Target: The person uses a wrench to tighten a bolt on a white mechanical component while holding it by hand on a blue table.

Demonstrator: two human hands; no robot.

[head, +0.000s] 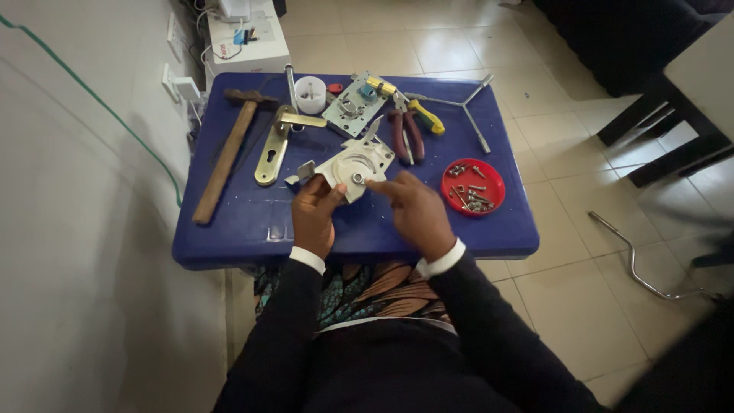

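My left hand (313,210) grips the near left edge of a pale metal lock case (353,163) and holds it tilted over the blue tray-table (245,222). My right hand (417,210) pinches a small round metal part (357,178) at the case's lower edge with thumb and forefinger. A small grey metal piece (303,173) sticks out at the case's left, above my left thumb.
On the table lie a wooden-handled hammer (228,153), a brass door handle plate (275,145), a white cup (310,93), a metal lock plate (353,105), red-handled pliers (407,131), a yellow-handled tool (424,115), a three-way wrench (466,108) and a red lid of screws (473,186). A bent metal rod (634,260) lies on the tiled floor.
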